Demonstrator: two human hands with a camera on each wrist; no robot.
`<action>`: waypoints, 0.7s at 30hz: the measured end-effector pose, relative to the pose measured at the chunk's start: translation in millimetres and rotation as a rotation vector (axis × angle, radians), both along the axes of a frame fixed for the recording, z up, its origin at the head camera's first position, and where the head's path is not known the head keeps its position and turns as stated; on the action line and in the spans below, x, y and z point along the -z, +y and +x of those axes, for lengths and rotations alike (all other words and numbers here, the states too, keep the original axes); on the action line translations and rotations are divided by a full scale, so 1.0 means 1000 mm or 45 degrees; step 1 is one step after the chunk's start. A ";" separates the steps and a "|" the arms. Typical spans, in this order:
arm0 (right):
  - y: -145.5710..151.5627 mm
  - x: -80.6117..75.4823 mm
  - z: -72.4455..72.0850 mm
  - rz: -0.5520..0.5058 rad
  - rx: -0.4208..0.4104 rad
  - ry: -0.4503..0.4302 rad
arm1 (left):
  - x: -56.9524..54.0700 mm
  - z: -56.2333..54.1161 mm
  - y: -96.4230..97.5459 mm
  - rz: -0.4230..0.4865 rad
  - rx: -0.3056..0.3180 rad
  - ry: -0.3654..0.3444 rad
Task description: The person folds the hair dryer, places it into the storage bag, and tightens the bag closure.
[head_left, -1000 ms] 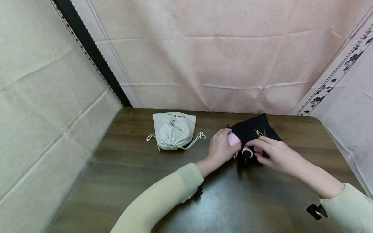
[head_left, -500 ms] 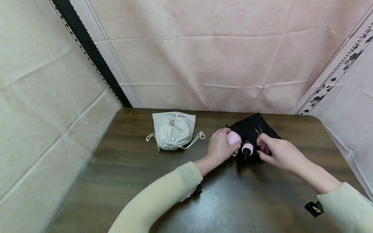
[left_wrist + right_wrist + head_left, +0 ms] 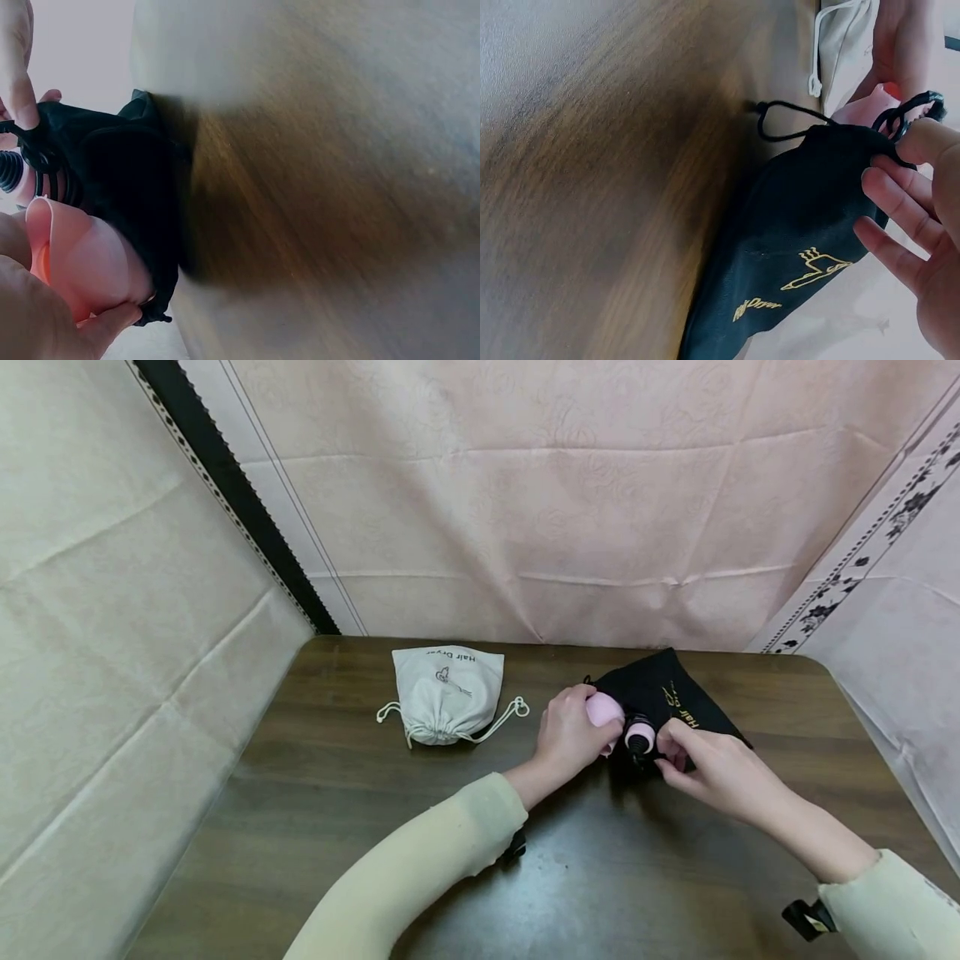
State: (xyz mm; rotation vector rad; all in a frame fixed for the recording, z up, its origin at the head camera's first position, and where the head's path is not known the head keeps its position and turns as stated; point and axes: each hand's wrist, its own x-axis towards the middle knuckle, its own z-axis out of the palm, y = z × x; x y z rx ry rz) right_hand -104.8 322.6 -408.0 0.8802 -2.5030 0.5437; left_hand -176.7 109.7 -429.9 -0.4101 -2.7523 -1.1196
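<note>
A pink hair dryer (image 3: 604, 710) sits partly inside a black drawstring bag (image 3: 651, 683) on the table. Its wide pink end (image 3: 97, 262) and the handle end with a black ribbed cord guard (image 3: 640, 739) stick out of the bag's mouth. My left hand (image 3: 566, 733) grips the wide pink end, thumb on the near side. Beside the handle end, my right hand (image 3: 720, 770) pinches the rim of the bag between thumb and forefinger. Gold print and a dryer drawing (image 3: 810, 270) show on the bag's face. The fabric hides the rest of the dryer.
A white drawstring bag (image 3: 450, 693), printed "Hair Dryer", lies to the left with its cords spread. The brown wooden table (image 3: 360, 810) ends at a back edge before a pale cloth curtain (image 3: 540, 527). Black bag cord (image 3: 787, 120) loops out near the mouth.
My right hand first drew back to the right from the handle end, then settled lower at the bag's rim. The black bag has spread rightward, showing more gold print. My left hand stays on the dryer.
</note>
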 end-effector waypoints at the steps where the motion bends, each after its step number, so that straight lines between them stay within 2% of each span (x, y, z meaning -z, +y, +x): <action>1: -0.001 -0.001 0.001 -0.004 -0.002 0.005 | 0.000 0.000 0.001 -0.005 0.001 0.003; 7: -0.006 -0.007 0.004 -0.024 -0.040 0.019 | 0.001 0.003 0.004 -0.058 0.009 0.020; 14: -0.013 -0.017 0.004 0.051 -0.075 0.064 | 0.002 0.003 0.010 -0.043 -0.026 0.034; 18: -0.016 -0.019 0.004 0.064 -0.094 0.104 | 0.006 0.003 0.011 -0.054 0.003 0.055; 21: -0.018 -0.018 0.002 0.075 -0.079 0.086 | 0.009 0.001 0.010 -0.056 0.001 0.074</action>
